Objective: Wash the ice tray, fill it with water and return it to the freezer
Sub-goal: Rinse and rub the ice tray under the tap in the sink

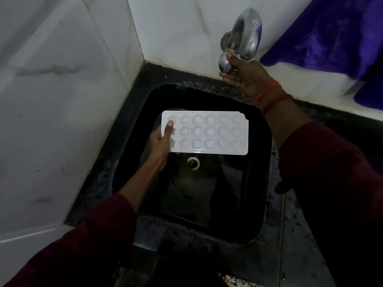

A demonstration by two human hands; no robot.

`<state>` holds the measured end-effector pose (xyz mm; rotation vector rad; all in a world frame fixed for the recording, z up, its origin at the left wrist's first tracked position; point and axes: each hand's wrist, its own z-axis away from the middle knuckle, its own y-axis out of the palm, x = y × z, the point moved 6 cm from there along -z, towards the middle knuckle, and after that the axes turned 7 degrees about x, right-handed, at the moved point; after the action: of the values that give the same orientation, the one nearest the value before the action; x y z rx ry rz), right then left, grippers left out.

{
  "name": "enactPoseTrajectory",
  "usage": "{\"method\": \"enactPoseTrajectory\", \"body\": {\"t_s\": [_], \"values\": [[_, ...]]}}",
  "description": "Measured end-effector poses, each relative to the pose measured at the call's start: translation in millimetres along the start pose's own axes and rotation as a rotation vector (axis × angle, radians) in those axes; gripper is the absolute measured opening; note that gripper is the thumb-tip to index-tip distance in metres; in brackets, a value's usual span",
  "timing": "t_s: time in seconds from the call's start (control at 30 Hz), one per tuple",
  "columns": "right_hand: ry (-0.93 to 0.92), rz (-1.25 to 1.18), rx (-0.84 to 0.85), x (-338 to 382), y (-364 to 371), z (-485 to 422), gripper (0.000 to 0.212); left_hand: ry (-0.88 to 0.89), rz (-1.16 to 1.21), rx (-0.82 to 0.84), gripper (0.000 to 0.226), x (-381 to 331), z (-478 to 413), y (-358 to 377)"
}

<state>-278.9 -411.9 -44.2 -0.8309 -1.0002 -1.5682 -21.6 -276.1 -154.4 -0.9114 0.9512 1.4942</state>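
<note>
Dark speckled counter [290, 224] frames a black square sink [196, 221], set in a corner of white marbled tiles [51, 100]. Nearest, two maroon sleeves run out past the lower edge. Down in the dim basin the drain [193, 162] barely shows. Above it, held level over the sink, is the white ice tray [209, 134]. The left hand [160, 142] grips its left end, thumb on top and fingers hidden beneath (whether the star, flower and heart cells hold water is hard to tell). Farther back, the right hand [242, 76] curls round the knob [224, 63] of the chrome tap [248, 32], whose spout is blurred. A purple cloth [331, 32] is cut off at the right.
</note>
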Motion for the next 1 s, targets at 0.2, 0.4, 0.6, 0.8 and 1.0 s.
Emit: {"method": "enactPoseTrajectory", "body": {"t_s": [0.2, 0.4, 0.6, 0.8, 1.0], "values": [[-0.011, 0.009, -0.021, -1, 1, 1, 0.049, -0.021, 0.014, 0.008, 0.025, 3, 2, 1], [-0.033, 0.036, -0.081, -2, 0, 0, 0.055, -0.030, 0.040, 0.016, 0.028, 4, 4, 2], [-0.013, 0.105, -0.130, -3, -5, -6, 0.026, -0.022, 0.037, 0.013, 0.031, 5, 2, 3], [0.002, 0.045, -0.184, -14, 2, 9, 0.012, -0.032, 0.015, -0.002, 0.027, 9, -1, 6], [0.014, -0.155, -0.030, -63, 31, 62, 0.009, -0.030, -0.014, -0.022, 0.025, 11, -8, 10]]}}
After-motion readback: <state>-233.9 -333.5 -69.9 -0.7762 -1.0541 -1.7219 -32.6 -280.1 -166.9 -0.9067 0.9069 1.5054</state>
